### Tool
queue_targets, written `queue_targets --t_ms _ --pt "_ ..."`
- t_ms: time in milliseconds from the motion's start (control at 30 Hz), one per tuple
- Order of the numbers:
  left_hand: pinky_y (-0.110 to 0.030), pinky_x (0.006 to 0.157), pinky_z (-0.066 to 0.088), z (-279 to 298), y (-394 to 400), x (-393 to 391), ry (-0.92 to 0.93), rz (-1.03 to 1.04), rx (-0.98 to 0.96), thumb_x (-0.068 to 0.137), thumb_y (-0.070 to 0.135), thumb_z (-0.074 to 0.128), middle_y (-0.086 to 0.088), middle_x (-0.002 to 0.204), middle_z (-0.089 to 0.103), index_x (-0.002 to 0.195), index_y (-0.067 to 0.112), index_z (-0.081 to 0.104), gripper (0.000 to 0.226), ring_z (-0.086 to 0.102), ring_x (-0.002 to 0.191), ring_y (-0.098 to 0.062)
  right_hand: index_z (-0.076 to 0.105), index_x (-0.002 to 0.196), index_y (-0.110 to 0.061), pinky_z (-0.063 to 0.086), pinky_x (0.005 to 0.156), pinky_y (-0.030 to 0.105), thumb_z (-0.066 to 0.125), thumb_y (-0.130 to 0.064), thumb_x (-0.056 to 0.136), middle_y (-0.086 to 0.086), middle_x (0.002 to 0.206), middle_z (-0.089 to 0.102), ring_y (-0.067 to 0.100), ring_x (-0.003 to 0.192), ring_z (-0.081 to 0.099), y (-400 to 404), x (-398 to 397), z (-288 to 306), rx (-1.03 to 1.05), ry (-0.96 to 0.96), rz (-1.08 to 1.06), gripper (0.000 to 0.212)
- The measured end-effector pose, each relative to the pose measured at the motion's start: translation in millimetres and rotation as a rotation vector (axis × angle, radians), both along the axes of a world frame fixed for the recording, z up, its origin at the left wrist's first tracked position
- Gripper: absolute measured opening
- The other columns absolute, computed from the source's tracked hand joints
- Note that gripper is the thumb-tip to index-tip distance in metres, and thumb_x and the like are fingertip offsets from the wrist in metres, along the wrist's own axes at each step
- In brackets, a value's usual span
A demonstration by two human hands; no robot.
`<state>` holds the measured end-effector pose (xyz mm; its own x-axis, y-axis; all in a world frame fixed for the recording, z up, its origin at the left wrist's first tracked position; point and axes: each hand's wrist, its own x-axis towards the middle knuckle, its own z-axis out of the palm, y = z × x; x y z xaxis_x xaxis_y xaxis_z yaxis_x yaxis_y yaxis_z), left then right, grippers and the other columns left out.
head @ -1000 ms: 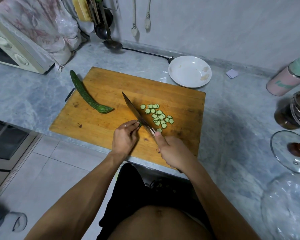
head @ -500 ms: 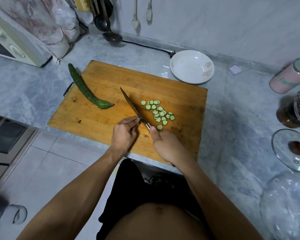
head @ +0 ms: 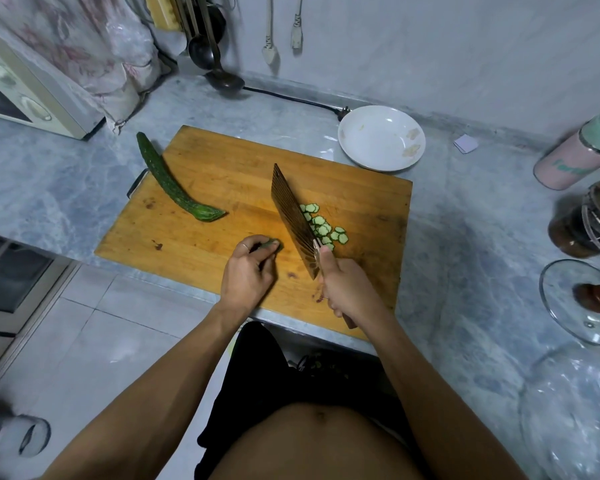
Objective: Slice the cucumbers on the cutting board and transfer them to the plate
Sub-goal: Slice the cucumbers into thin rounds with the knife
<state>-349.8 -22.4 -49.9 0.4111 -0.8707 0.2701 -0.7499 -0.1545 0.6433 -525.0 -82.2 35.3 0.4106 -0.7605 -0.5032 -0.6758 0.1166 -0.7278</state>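
Note:
A wooden cutting board (head: 222, 174) lies on the grey marble counter. A whole cucumber (head: 168, 183) rests on the board's left part, its far end over the edge. Several thin cucumber slices (head: 323, 226) lie right of centre. My right hand (head: 347, 289) grips the handle of a cleaver (head: 291, 220), whose blade is tilted flat-side up beside the slices. My left hand (head: 248, 275) pinches a small cucumber end piece (head: 272, 244) on the board, just left of the blade. A white plate (head: 381, 137) sits beyond the board's far right corner, holding no cucumber.
A microwave (head: 21, 91) stands at the far left. Ladles (head: 219, 64) and a black cord run along the back wall. On the right are a pink-and-green flask (head: 575, 152), a dark jar (head: 589, 220) and a glass lid (head: 586, 299). The counter edge is right in front of me.
The cleaver has tilted over so its flat side shows and now lies against the slices. My left hand has drawn away from the blade to the left with the cucumber end piece.

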Motion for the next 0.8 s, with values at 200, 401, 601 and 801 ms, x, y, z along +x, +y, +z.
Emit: queue_targets --t_ms 200,401,601,801 --pt "-0.033 0.080 0.057 1 0 3 -0.034 -0.018 0.019 0.077 -0.004 0.065 -0.008 0.111 0.069 0.104 0.007 0.075 0.031 0.067 0.095 -0.025 0.054 0.068 -0.011 0.040 0.056 0.029 0.022 -0.056 0.103 -0.001 0.050 0.048 0.017 0.043 0.046 3 -5 2 -0.042 -0.013 0.091 0.066" --pt "-0.037 0.070 0.059 9 -2 4 -0.134 -0.020 0.092 0.079 0.008 0.058 -0.005 0.116 0.069 0.108 0.012 0.074 0.034 0.068 0.094 -0.027 0.062 0.084 0.006 0.038 0.058 0.031 0.024 -0.055 0.103 0.009 0.063 0.054 0.022 0.052 0.048 13 -7 7 -0.066 -0.012 0.144 0.074" --pt "-0.037 0.075 0.058 11 -3 4 -0.138 -0.019 0.145 0.075 0.000 0.066 -0.007 0.119 0.068 0.111 0.011 0.073 0.038 0.068 0.096 -0.029 0.064 0.080 0.002 0.046 0.067 0.037 0.022 -0.054 0.104 0.015 0.069 0.061 0.026 0.064 0.057 17 -9 14 -0.099 -0.019 0.195 0.073" --pt "-0.037 0.079 0.057 11 -2 4 -0.124 -0.029 0.141 0.075 0.004 0.062 -0.010 0.119 0.068 0.109 0.008 0.073 0.037 0.068 0.097 -0.030 0.046 0.059 -0.019 0.032 0.054 0.030 0.021 -0.054 0.104 0.000 0.060 0.049 0.016 0.056 0.048 20 -6 14 -0.131 0.007 0.229 0.062"
